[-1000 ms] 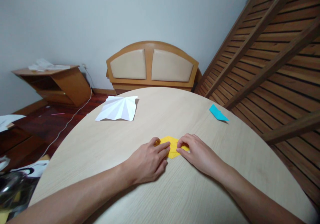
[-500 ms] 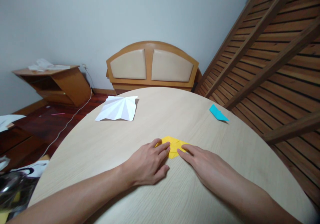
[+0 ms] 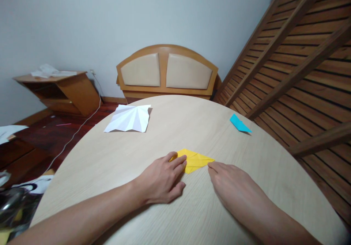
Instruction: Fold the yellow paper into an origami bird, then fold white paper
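A folded piece of yellow origami paper (image 3: 196, 161) lies on the pale round table, a crease running toward its pointed right end. My left hand (image 3: 166, 177) rests over the paper's left side, fingers spread and pressing it down, thumb apart on the tabletop. At the right tip, my right hand (image 3: 229, 179) has its fingers drawn together, with the fingertips against the paper's point. Part of the paper's left end is hidden under my left fingers.
A creased white sheet (image 3: 128, 119) sits at the table's far left. Toward the far right edge lies a folded turquoise paper (image 3: 240, 123). Beyond the table (image 3: 175, 110) are a padded headboard (image 3: 166, 90), a low cabinet (image 3: 76, 93) and a leaning slatted wooden frame (image 3: 287, 69).
My right hand has slid right along the yellow paper to its pointed tip, and its fingers have closed together, baring more of the paper. My left hand has stayed in place.
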The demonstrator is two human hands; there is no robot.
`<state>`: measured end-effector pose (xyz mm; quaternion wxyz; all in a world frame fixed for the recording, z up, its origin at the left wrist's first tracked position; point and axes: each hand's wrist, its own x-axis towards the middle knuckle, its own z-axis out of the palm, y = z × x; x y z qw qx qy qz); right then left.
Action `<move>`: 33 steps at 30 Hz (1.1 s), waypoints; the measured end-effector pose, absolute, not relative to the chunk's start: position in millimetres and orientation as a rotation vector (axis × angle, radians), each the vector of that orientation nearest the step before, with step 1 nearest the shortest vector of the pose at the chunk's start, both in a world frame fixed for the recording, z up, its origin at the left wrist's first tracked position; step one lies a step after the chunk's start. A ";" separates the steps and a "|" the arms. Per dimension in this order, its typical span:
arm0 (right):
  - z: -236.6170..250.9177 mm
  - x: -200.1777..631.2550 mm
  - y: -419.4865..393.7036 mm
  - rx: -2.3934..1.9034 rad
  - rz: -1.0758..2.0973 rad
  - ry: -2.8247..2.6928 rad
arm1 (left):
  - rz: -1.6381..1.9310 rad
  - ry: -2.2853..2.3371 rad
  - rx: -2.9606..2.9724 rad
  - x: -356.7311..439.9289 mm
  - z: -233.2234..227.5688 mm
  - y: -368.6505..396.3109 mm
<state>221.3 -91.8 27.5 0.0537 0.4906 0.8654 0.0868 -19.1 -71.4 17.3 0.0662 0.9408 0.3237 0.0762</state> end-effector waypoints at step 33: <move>30.0 197.6 -90.4 1.345 -0.163 2.960 | 0.237 0.739 2.872 -48.4 49.2 -58.9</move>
